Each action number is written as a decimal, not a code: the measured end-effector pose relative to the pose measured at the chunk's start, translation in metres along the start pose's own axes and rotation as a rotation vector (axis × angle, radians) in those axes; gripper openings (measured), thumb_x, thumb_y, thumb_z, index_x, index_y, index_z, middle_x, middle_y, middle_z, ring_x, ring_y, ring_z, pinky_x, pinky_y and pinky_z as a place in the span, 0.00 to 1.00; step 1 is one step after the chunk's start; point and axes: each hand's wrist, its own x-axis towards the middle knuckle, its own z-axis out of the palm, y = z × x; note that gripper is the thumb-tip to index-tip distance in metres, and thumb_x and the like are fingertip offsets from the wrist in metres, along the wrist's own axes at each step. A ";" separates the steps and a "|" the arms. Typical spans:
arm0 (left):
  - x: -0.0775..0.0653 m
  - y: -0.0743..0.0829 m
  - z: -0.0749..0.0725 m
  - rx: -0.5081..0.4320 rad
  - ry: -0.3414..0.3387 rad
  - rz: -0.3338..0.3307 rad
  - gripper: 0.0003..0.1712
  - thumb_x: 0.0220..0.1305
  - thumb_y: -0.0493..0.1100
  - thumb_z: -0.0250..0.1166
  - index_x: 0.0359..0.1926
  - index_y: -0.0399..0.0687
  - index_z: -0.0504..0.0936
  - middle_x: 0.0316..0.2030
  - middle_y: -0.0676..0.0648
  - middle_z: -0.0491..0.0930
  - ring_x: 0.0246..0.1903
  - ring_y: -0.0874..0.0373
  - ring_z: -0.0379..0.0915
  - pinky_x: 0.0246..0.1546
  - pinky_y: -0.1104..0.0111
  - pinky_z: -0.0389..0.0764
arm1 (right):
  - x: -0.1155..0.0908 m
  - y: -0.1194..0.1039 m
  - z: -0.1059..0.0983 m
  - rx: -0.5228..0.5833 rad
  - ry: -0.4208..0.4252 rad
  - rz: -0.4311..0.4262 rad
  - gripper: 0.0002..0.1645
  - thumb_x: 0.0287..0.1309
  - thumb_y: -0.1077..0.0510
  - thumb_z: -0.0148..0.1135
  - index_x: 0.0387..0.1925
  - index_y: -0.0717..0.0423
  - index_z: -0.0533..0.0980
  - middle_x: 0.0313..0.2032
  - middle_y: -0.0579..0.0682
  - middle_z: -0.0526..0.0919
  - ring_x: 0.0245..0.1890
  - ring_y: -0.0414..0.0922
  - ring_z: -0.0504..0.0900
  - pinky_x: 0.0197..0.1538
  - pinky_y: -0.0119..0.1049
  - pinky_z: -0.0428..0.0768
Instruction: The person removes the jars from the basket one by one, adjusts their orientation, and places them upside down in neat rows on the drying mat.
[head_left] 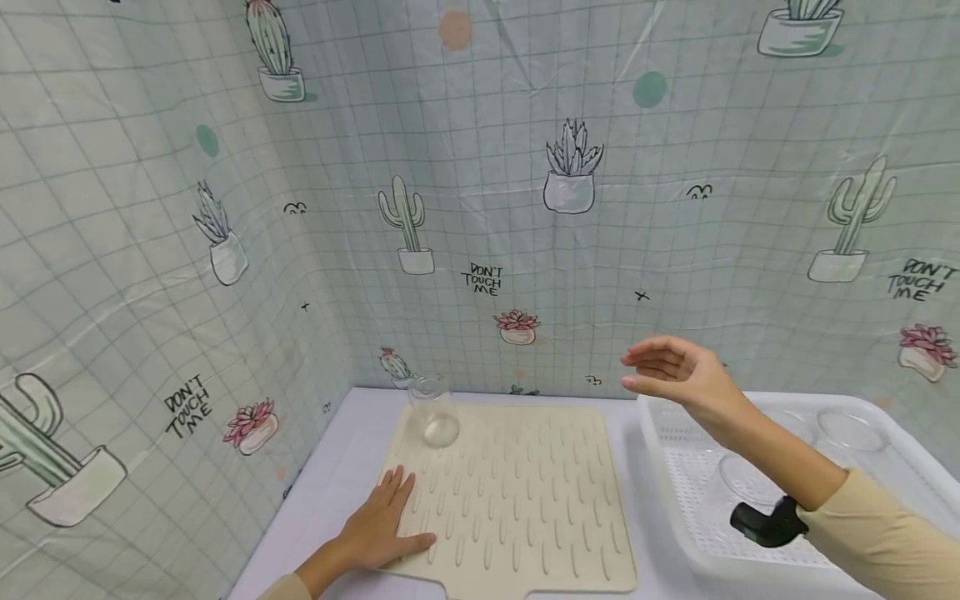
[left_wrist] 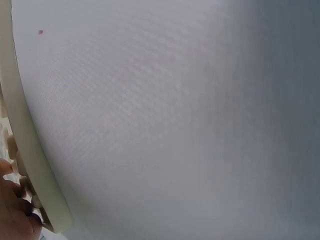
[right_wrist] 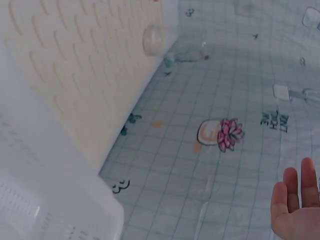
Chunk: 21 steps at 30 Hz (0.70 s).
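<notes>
My left hand (head_left: pixel 378 525) rests with spread fingers on the left edge of a cream ridged drying mat (head_left: pixel 525 492). At the mat's back left corner stands a clear drinking glass (head_left: pixel 435 417), which also shows in the right wrist view. My right hand (head_left: pixel 675 371) is raised in the air near the left back corner of a white plastic basket (head_left: pixel 663 492), its fingers gently bent and nothing between them and the thumb. In the left wrist view the left fingers (left_wrist: pixel 17 210) lie at the mat's thick edge (left_wrist: pixel 35 150).
Several clear glasses (head_left: pixel 851 429) sit in the basket at the right, partly hidden behind my right forearm. A black strap device (head_left: pixel 768 521) is on the right wrist. A white tabletop (head_left: pixel 330 467) lies under the mat, and a cactus-print curtain (head_left: pixel 480 208) hangs behind and left.
</notes>
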 end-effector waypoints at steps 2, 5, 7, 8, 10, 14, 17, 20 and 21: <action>0.000 0.000 0.001 0.000 0.001 0.001 0.57 0.53 0.73 0.54 0.69 0.36 0.50 0.69 0.34 0.43 0.67 0.39 0.36 0.60 0.42 0.51 | -0.009 0.002 -0.012 0.005 0.025 -0.007 0.24 0.53 0.67 0.63 0.52 0.68 0.67 0.48 0.56 0.78 0.48 0.45 0.78 0.49 0.31 0.76; -0.001 0.004 -0.002 -0.017 -0.002 -0.002 0.57 0.53 0.71 0.56 0.69 0.34 0.51 0.68 0.33 0.43 0.67 0.37 0.36 0.59 0.41 0.50 | -0.021 0.003 -0.028 0.019 0.067 -0.008 0.23 0.54 0.69 0.61 0.52 0.70 0.67 0.46 0.54 0.78 0.47 0.43 0.78 0.48 0.29 0.76; -0.002 0.004 -0.004 -0.018 -0.002 -0.003 0.57 0.53 0.71 0.56 0.69 0.34 0.51 0.68 0.33 0.43 0.67 0.37 0.36 0.60 0.41 0.50 | -0.028 0.003 -0.037 0.031 0.088 -0.009 0.22 0.54 0.70 0.60 0.51 0.71 0.67 0.46 0.54 0.79 0.47 0.43 0.78 0.47 0.29 0.76; -0.002 0.004 -0.004 -0.022 -0.001 -0.008 0.57 0.53 0.71 0.56 0.69 0.34 0.51 0.68 0.33 0.43 0.67 0.37 0.36 0.60 0.42 0.50 | -0.031 0.004 -0.041 0.034 0.091 -0.009 0.22 0.54 0.71 0.59 0.51 0.71 0.66 0.45 0.53 0.79 0.46 0.43 0.78 0.47 0.28 0.76; -0.003 0.004 -0.004 -0.011 -0.009 -0.017 0.57 0.52 0.71 0.56 0.69 0.35 0.51 0.68 0.33 0.43 0.67 0.37 0.36 0.60 0.42 0.51 | -0.037 0.005 -0.047 0.040 0.095 -0.006 0.22 0.55 0.72 0.59 0.52 0.72 0.66 0.45 0.52 0.79 0.46 0.43 0.79 0.46 0.28 0.76; -0.002 0.002 -0.002 0.001 -0.016 -0.031 0.58 0.52 0.72 0.55 0.69 0.36 0.51 0.69 0.33 0.43 0.67 0.38 0.36 0.60 0.42 0.52 | -0.049 0.008 -0.059 0.028 0.097 0.001 0.22 0.56 0.72 0.58 0.52 0.73 0.65 0.45 0.51 0.79 0.46 0.42 0.78 0.45 0.28 0.77; -0.001 0.002 -0.002 -0.010 -0.014 -0.024 0.57 0.52 0.72 0.56 0.69 0.36 0.51 0.68 0.33 0.43 0.67 0.37 0.36 0.59 0.42 0.51 | -0.059 0.011 -0.068 0.028 0.109 -0.005 0.22 0.56 0.73 0.57 0.52 0.73 0.65 0.45 0.50 0.79 0.46 0.41 0.78 0.45 0.28 0.77; 0.000 0.003 -0.002 -0.011 -0.010 -0.021 0.57 0.52 0.72 0.56 0.69 0.36 0.51 0.68 0.33 0.43 0.67 0.37 0.36 0.60 0.42 0.51 | -0.069 0.016 -0.077 0.015 0.140 -0.007 0.22 0.55 0.74 0.56 0.52 0.73 0.65 0.45 0.48 0.79 0.45 0.40 0.78 0.44 0.26 0.76; 0.000 0.003 -0.002 -0.007 -0.007 -0.020 0.57 0.52 0.72 0.56 0.69 0.36 0.51 0.68 0.33 0.43 0.67 0.38 0.36 0.60 0.42 0.51 | -0.072 0.018 -0.080 -0.018 0.158 -0.002 0.22 0.55 0.74 0.57 0.52 0.72 0.66 0.45 0.47 0.79 0.45 0.39 0.77 0.44 0.25 0.76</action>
